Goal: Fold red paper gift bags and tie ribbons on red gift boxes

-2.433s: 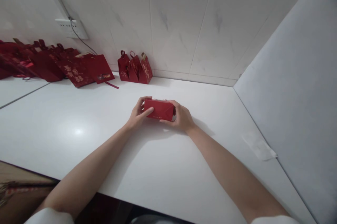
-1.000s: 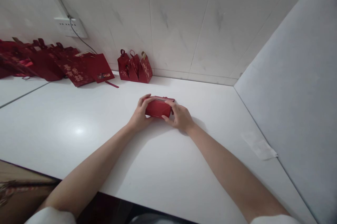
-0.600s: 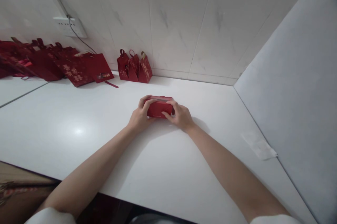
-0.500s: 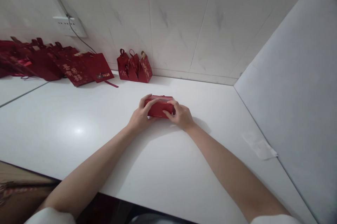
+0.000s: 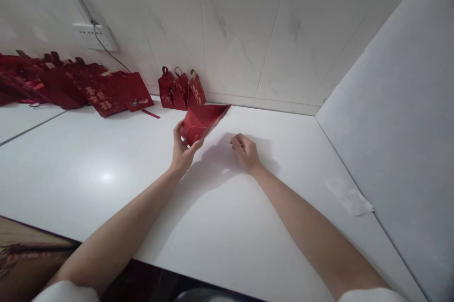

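A red paper gift box [image 5: 196, 125] with an open top is tilted above the white table, its wide mouth toward the upper right. My left hand [image 5: 183, 148] grips it at the lower left, thumb on the near side and fingers round the far side. My right hand [image 5: 245, 151] is apart from the box, low over the table to its right. Its fingers are curled and pressed together; whether anything small is in them I cannot make out.
Three folded red boxes with loop handles [image 5: 181, 90] stand against the tiled wall. Left of them lean several red bags and cards [image 5: 106, 91], below a wall socket [image 5: 95, 36] with a cable. A thin white sheet [image 5: 351, 197] lies at the table's right side.
The box has been lifted and tipped by my left hand, and its mouth now shows. My right hand has let go of the box and curled up beside it.
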A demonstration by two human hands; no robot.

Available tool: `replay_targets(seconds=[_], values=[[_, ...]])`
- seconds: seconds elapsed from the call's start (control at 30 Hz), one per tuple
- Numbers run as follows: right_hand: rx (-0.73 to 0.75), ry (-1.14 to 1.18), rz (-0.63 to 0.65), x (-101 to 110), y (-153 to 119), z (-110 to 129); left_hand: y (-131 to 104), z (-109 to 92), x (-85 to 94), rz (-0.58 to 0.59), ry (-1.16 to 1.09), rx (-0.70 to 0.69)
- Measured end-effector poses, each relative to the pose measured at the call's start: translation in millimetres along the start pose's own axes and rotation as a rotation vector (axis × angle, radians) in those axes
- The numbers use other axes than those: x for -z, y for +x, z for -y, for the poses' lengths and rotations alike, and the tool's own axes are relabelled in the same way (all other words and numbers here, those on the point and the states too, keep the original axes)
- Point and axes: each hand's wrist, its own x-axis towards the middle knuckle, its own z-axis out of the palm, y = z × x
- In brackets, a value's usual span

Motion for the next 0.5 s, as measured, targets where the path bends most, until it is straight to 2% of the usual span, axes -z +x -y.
replay_targets(seconds=[0.07,0.13,0.2,0.33,0.5], values=[[0.019,0.004,0.091,-2,1,0,-1,2,-3.8,0.071,-0.236,0.158],[0.046,0.019,0.163,-3,1,4,-3,3,-7.1,0.143,-0.327,0.258],[0.072,0.062,0.198,-3,0,9,-6,0,-9.5,0.179,-0.292,0.265],[0.097,0.133,0.179,-1,1,14,-11,-10,-12.1,0.216,-0.188,0.175],[0.067,0.107,0.15,2,0,17,-13,-16,-11.3,0.283,-0.198,0.233]])
